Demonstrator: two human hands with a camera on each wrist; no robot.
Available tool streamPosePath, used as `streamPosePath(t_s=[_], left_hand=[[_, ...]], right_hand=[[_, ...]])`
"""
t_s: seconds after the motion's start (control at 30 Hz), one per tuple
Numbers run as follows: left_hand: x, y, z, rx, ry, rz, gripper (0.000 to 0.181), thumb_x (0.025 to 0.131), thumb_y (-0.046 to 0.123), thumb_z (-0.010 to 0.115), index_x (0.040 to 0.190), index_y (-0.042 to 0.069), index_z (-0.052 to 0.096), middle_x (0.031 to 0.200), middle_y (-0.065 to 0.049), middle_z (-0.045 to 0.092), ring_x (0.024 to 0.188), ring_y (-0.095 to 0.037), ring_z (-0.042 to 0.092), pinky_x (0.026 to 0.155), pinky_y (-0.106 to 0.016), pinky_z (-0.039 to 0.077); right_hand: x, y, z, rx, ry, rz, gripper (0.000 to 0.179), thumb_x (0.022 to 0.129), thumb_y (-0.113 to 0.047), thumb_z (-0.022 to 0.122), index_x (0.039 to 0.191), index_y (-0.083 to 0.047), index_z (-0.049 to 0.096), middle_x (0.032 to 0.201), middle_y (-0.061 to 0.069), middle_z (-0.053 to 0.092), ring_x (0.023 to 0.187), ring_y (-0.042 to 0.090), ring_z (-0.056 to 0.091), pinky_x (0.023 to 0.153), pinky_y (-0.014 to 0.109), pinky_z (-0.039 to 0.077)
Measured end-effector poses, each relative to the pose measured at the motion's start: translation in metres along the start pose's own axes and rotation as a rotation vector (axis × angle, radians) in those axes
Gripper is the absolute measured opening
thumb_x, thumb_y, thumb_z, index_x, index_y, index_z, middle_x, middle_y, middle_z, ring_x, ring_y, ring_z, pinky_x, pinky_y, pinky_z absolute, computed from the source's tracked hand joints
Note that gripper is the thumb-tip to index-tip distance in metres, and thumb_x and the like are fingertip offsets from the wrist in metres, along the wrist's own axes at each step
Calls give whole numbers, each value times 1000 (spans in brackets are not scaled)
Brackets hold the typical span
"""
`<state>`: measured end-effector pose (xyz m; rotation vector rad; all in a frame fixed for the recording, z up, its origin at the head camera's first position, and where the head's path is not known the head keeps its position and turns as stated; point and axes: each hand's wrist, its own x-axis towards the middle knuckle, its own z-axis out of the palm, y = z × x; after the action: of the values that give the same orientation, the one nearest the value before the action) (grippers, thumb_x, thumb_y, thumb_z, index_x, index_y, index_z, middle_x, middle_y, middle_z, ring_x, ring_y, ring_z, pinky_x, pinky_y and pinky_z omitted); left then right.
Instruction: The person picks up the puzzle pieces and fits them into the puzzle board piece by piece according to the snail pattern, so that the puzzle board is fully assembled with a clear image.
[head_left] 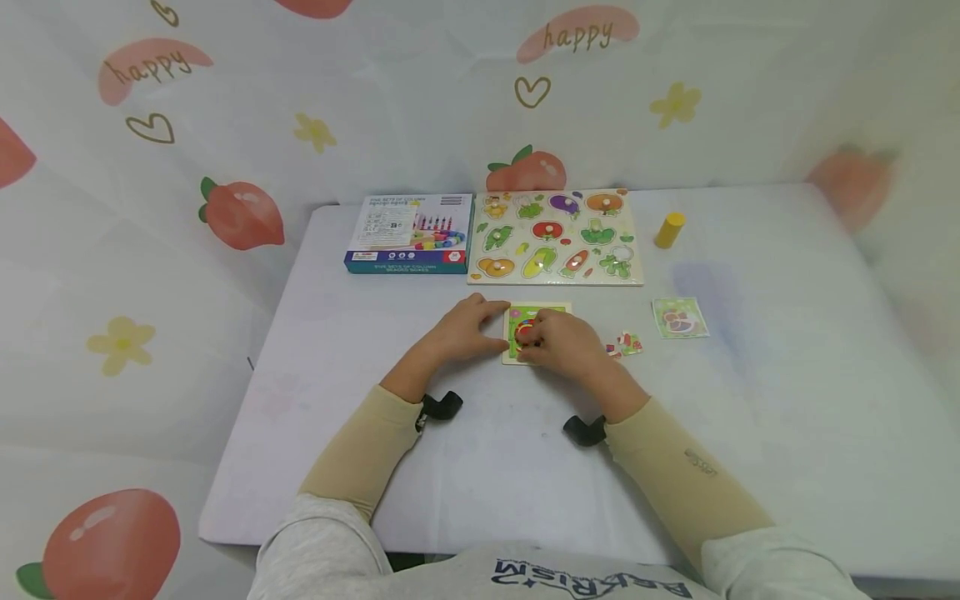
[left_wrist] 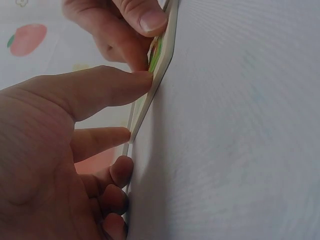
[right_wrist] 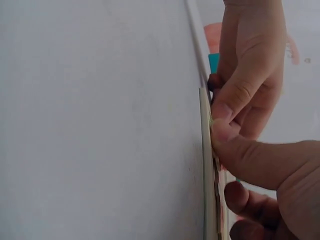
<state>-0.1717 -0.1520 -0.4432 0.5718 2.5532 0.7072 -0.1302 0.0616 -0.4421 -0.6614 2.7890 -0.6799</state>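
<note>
A small wooden puzzle board with a green picture and a round red part lies flat in front of me. My left hand is at its left side, index finger by the top left corner and thumb on the left edge. In the left wrist view, the thumb and index of my left hand touch the pale board rim; its other fingers curl below. Over the picture, my right hand bends its thumb and fingers round a puzzle piece, largely hidden by the fingertips.
Loose puzzle pieces lie just right of my right hand. Farther right is a square picture card. A yellow cylinder stands at the back, beside a vegetable peg puzzle and a blue-edged toy box.
</note>
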Motion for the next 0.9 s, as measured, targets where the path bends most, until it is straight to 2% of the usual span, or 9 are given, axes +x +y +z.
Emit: streamPosePath(t_s=[0.2, 0.43, 0.63, 0.8, 0.9], left_hand=[[1, -2, 1, 0, -4, 7, 74, 90, 37, 78, 155, 18, 48, 107, -7, 47, 98, -21, 45, 77, -34, 38], [1, -2, 1, 10, 4, 3, 74, 90, 38, 78, 155, 19, 48, 109, -7, 48, 99, -21, 45, 79, -35, 40], [1, -1, 2, 4, 2, -14, 73, 91, 39, 77, 156, 21, 47, 114, -5, 48, 103, -22, 45, 83, -36, 41], [2, -2, 1, 5, 2, -11, 73, 91, 38, 78, 155, 20, 48, 112, -6, 48, 101, -22, 46, 81, -36, 41], [2, -2, 1, 5, -1, -12, 73, 90, 38, 78, 155, 20, 48, 111, -6, 48, 101, -22, 46, 80, -35, 41]], right_hand=[[1, -4, 0, 38, -4, 57, 25, 88, -28, 84, 108, -14, 83, 91, 1, 64, 80, 17, 55, 71, 33, 46], [-3, -2, -1, 39, 7, 62, 35, 87, -29, 84, 119, -16, 80, 98, 2, 65, 84, 18, 56, 72, 34, 47], [-3, -4, -1, 3, 10, 96, 35, 86, -32, 85, 119, -20, 80, 96, 3, 63, 80, 18, 55, 68, 33, 45], [-3, -5, -1, -40, 0, 85, 36, 88, -34, 83, 121, -21, 79, 100, 5, 65, 81, 19, 57, 68, 34, 48], [-6, -4, -1, -29, 4, 68, 39, 88, -34, 82, 124, -20, 77, 100, 4, 64, 81, 18, 56, 69, 34, 48]])
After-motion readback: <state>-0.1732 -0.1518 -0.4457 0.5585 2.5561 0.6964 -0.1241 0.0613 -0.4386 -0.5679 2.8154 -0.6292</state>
